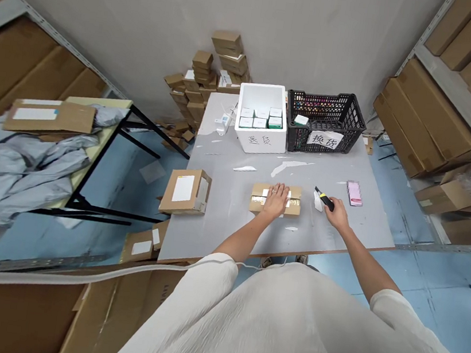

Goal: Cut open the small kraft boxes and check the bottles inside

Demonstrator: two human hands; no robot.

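Note:
A small taped cardboard box [294,207] with a label lies on the grey table [215,232] in front of me. Flat on its top rests my left hand [275,201], fingers stretched out. My right hand [337,213] is closed around a black and yellow utility knife [324,199], its tip pointing up and left, to the right of the box. Just by the knife lies a scrap of white paper [317,202]. A pink patterned phone or card [355,193] sits farther right; which one I cannot tell.
Behind stand a white foam bin [260,143] with several green-and-white boxes and a black crate [357,126] with a handwritten sign. Another carton [186,191] is at the table's left. Grey bags [38,156] cover a side table. Shelves [445,65] stand right; a white cable [136,270] crosses before me.

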